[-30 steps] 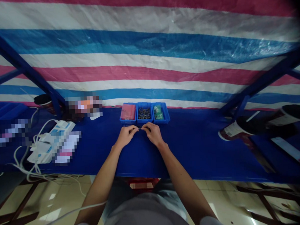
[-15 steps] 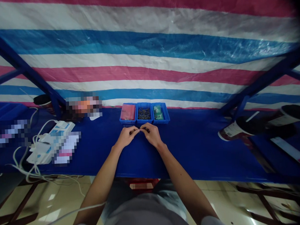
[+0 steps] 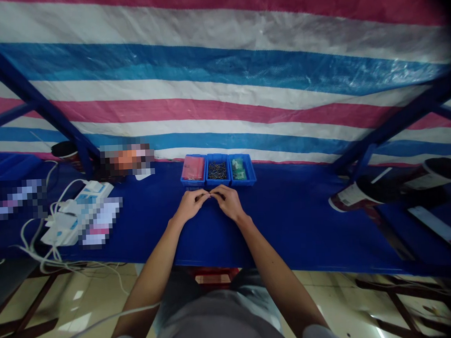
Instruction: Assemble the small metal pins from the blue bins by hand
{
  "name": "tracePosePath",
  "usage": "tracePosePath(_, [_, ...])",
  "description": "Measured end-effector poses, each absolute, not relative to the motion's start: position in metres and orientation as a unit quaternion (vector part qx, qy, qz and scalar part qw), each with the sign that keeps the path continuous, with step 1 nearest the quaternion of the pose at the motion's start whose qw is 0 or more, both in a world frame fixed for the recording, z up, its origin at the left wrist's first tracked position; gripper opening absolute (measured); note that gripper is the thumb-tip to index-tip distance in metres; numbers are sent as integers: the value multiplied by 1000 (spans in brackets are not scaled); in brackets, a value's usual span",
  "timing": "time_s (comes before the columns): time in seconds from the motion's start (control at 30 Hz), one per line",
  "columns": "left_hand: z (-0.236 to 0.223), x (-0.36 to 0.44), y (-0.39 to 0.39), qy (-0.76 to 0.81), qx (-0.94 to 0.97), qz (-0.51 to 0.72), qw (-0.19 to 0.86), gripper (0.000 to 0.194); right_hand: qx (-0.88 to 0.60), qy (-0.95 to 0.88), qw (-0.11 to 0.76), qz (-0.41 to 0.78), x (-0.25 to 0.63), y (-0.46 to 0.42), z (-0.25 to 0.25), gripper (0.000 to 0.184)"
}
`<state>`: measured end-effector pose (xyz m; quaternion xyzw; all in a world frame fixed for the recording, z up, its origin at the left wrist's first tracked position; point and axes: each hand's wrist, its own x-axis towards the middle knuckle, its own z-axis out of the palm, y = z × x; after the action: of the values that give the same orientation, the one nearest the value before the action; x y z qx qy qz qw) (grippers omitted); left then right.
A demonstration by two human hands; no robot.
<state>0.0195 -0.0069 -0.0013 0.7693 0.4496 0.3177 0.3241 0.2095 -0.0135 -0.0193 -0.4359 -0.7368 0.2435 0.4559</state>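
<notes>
My left hand (image 3: 191, 204) and my right hand (image 3: 227, 201) meet fingertip to fingertip just above the blue table (image 3: 287, 221). Both are closed in a pinch, and whatever lies between the fingers is too small to make out. Right beyond them three small blue bins stand side by side. Flat pink-red pieces (image 3: 193, 167) fill the left bin (image 3: 192, 183). Thin dark metal pieces, like screws or nails, (image 3: 217, 170) lie in the middle bin (image 3: 217, 183). The right bin (image 3: 250, 178) contains small green packets (image 3: 239, 168).
A white power strip (image 3: 78, 210) with tangled cables lies at the left. Lidded cups (image 3: 351, 196) and a phone-like slab (image 3: 435, 224) are at the right. Blue frame bars (image 3: 387, 114) slant at both sides before a striped sheet (image 3: 222, 104). A red stool (image 3: 215, 278) shows below the table edge.
Almost nothing differs. My hands stay together at the same spot, with only a slight shift of the fingers and of the whole view.
</notes>
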Motion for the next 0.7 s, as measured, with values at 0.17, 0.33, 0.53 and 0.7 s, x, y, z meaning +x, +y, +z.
tracePosePath(0.17, [-2,19,-7,449,767,324,324,33,-444,-745,443,227,209,-14,-20,15])
tracePosePath(0.33, [-3,19,-6,455,763,326,324,34,-451,-755,424,216,209,-15,-18,19])
tracePosePath(0.53, [-3,19,-6,455,757,332,331,33,-454,-766,405,210,210,-15,-17,27])
tracePosePath(0.7, [-3,19,-7,456,752,338,336,32,-461,-768,397,203,211,-14,-17,29])
